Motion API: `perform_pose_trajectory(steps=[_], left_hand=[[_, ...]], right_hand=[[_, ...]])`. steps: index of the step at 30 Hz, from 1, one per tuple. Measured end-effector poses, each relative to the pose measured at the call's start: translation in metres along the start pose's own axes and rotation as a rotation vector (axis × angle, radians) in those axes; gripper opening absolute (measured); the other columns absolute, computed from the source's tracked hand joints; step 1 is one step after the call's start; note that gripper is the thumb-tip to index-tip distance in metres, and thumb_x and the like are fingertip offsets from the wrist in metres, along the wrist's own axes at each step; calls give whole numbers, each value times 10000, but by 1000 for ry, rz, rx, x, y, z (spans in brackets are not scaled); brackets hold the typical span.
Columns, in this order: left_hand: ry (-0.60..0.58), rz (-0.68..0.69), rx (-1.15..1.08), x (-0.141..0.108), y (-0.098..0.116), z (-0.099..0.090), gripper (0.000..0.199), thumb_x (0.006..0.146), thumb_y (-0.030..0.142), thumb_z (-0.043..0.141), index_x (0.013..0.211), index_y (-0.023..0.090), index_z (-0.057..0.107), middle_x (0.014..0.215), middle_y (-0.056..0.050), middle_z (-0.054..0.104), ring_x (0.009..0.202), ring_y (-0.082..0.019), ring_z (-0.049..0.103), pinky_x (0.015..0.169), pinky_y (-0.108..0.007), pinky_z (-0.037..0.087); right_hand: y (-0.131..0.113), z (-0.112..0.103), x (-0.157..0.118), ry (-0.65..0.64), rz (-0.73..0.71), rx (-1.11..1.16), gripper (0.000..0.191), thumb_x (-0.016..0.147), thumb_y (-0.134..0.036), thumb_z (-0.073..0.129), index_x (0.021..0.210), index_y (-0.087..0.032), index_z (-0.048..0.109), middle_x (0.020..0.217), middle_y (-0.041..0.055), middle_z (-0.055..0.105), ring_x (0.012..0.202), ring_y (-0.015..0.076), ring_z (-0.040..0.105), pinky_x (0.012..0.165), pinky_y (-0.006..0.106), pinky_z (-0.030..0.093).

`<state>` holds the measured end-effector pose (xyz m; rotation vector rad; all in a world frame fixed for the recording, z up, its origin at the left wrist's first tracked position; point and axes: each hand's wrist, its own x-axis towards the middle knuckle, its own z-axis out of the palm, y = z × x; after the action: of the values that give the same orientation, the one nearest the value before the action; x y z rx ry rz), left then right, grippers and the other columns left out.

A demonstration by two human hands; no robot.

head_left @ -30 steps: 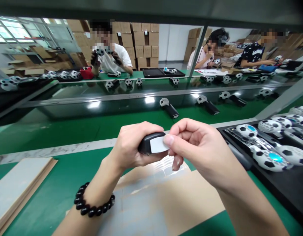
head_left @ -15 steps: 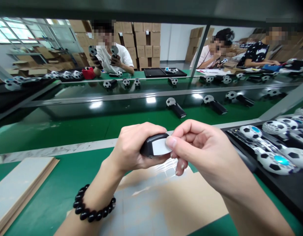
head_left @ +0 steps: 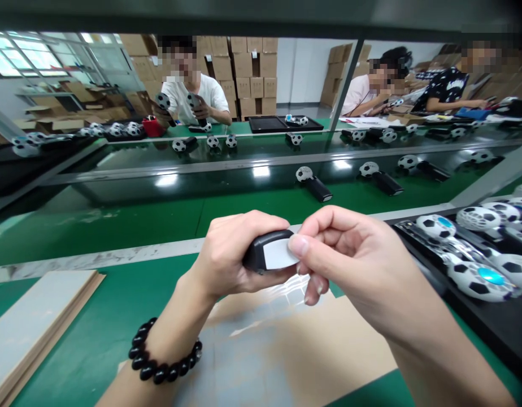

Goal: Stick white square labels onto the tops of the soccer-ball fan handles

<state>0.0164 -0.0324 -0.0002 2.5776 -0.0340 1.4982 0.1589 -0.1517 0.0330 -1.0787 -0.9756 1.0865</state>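
"Legend, please: what is my left hand (head_left: 231, 254) doing on this feed?"

"Closed firmly around a black plastic handle (head_left: 257, 254), held in the air above the green bench mat (head_left: 95, 299)."

"And my right hand (head_left: 349, 260)?"

"Its thumb (head_left: 298, 245) presses a white rectangular patch (head_left: 280, 254) onto the handle (a tight pinch), with a black tray (head_left: 490, 322) of football-patterned parts to the right."

Left hand (head_left: 231, 254) grips, right hand (head_left: 349, 263) pinches

Blk handle (head_left: 257, 254) w/ white label (head_left: 280, 254), blk/white soccer-ball shells (head_left: 481, 281), green mat (head_left: 95, 299)
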Motion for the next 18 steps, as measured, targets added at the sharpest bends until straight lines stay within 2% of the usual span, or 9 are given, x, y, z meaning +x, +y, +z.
perform_pose_trajectory(steps=[5,10,18], left_hand=[[6,11,13,0,0,1,282,898,394,733,1049,190,611,817,-49,755,676,-162,731,579,-230,571],[9,27,31,2,1,-1,286,907,403,723,1046,184,603,805,-49,751,665,-162,731,568,-233,570],[33,34,27,5,2,-2,266,911,399,722,1018,178,620,779,-42,747,639,-153,719,554,-226,575]], right_hand=[[-1,1,0,29,-25,-39,148,824,-167,764,709,-200,676,496,-86,627,433,54,620,425,88,517],[-4,2,-2,49,-40,-103,120,809,-166,756,718,-195,683,570,-67,666,455,64,637,429,107,533],[-6,4,-5,45,-41,-139,114,819,-176,756,734,-191,681,594,-69,673,474,44,634,456,77,531]])
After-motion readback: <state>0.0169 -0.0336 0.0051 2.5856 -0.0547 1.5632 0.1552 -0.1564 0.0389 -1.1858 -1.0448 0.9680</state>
